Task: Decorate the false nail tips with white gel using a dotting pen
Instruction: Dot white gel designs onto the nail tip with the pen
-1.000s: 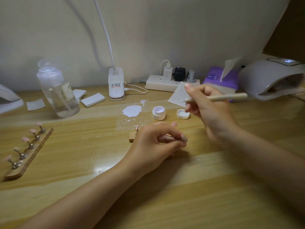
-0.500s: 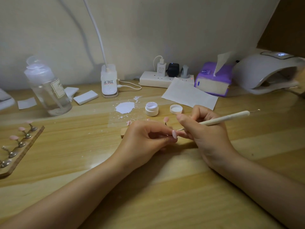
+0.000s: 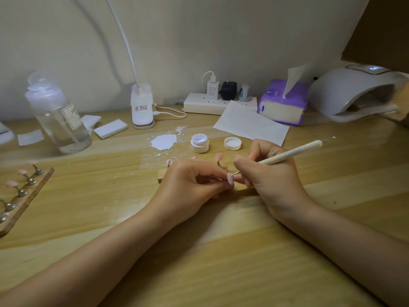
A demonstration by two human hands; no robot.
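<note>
The false nail tip is pale pink and glossy, mounted on a thin metal stem. My left hand pinches that stem between curled fingers, just above the table. My right hand grips the cream dotting pen, its metal point touching the tip's top edge.

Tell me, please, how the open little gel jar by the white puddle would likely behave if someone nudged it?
The gel jar looks squat, so it would probably slide on the smooth table rather than tip. Being small, it is likely light. Its lid lies beside it, so gel could smear out.
</note>
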